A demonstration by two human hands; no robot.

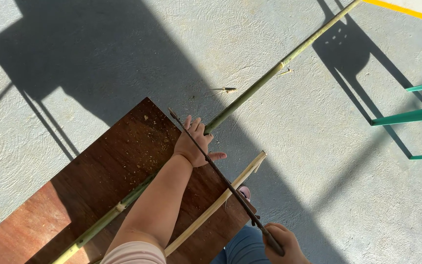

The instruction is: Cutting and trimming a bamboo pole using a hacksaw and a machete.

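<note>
A long green bamboo pole lies across a brown wooden board and runs out over the concrete floor toward the upper right. My left hand grips the pole at the board's far edge and presses it down. My right hand, at the bottom of the view, is closed on the handle of a thin dark saw. The saw blade slants up to the left, over my left hand. A paler, peeled stick lies on the board between my two hands.
Sawdust is scattered on the board near the pole. A small wood scrap lies on the grey concrete floor. Green metal chair legs stand at the right edge. A yellow painted line crosses the top right corner.
</note>
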